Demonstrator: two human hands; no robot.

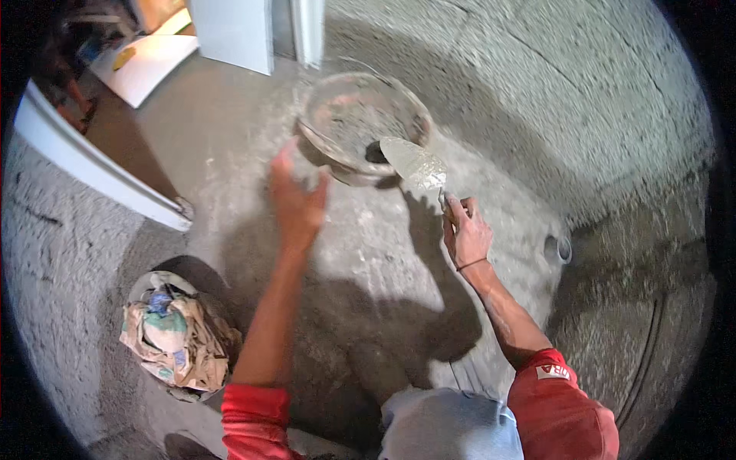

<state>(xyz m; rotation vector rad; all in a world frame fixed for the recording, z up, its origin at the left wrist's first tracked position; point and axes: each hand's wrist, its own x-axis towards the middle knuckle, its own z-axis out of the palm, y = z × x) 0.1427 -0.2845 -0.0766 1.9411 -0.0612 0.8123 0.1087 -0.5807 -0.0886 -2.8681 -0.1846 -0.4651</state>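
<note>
A round, mortar-smeared tub [349, 165] with grey material inside sits at the upper middle of the floor. My left hand [299, 199], blurred, reaches up at its near left, fingers apart and holding nothing; whether the fingertips touch the tub cannot be told. My right hand [466, 234] is closed on the handle of a trowel, below and right of the tub. The trowel's wide, mortar-streaked blade [414, 165] points up-left over the tub's near right edge, partly hiding it.
A bucket [153, 284] stuffed with crumpled paper sacks stands at lower left. Rough plastered walls [583, 92] bound the right, with a pipe end [560, 249] low down. White door frames [107, 165] flank an opening at upper left, where another person's leg [73, 92] and a white board [146, 69] show.
</note>
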